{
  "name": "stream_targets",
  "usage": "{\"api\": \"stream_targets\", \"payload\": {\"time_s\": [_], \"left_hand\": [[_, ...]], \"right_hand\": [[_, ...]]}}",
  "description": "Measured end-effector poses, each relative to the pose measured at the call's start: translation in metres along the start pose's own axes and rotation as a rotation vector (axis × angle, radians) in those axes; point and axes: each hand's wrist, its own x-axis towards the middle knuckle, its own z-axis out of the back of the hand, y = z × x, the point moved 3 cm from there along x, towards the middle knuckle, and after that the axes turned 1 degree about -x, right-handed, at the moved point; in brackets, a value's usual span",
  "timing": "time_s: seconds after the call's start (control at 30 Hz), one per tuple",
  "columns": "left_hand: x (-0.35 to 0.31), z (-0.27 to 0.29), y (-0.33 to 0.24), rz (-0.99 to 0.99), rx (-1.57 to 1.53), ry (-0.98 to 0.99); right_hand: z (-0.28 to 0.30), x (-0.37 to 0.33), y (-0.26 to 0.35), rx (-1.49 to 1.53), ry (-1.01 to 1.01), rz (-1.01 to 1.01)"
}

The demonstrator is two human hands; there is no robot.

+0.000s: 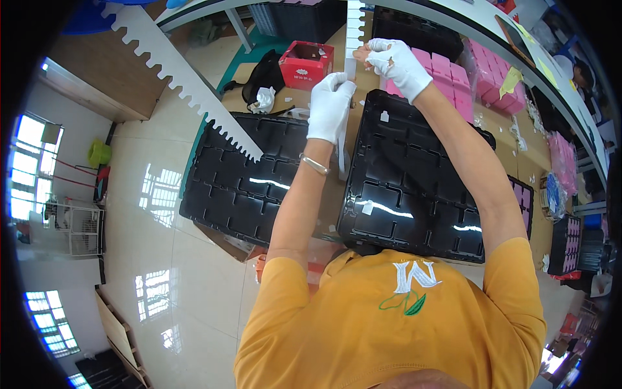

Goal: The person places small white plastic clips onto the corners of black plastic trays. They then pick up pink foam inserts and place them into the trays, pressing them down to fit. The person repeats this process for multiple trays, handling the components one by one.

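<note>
Both gloved grips closed on a long white notched paper strip (353,29).
L hand (329,107) pinched its lower end, R hand (396,63) held it higher up, above the black moulded plastic tray (414,181) on the tabletop (363,81); red cardboard box (306,63) sat nearby.

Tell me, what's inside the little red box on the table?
The red box stands open at the top. Inside, only a dark hollow and a bit of pale lining or paper show. Its walls hide the bottom, so anything lying deeper cannot be seen.
</note>
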Motion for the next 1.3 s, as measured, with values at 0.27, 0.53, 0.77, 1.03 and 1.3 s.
{"api": "stream_targets", "payload": {"time_s": [0.27, 0.53, 0.77, 1.03, 1.3], "left_hand": [[-0.005, 0.001, -0.016, -0.656, 0.755, -0.329], [0.012, 0.012, -0.009, -0.086, 0.167, 0.068], [0.008, 0.002, -0.021, -0.065, 0.086, -0.115], [-0.002, -0.003, -0.026, -0.052, 0.137, -0.152], [-0.012, -0.003, -0.036, 0.027, 0.027, -0.076]], "right_hand": [[0.023, -0.021, 0.026, 0.006, 0.092, -0.173], [0.186, -0.146, 0.031, -0.741, 0.520, -0.220], [0.223, -0.183, -0.025, -1.133, 0.571, -0.349], [0.225, -0.171, -0.069, -1.324, 0.577, -0.524], [0.115, -0.086, 0.007, -0.491, 0.126, -0.173]]}}
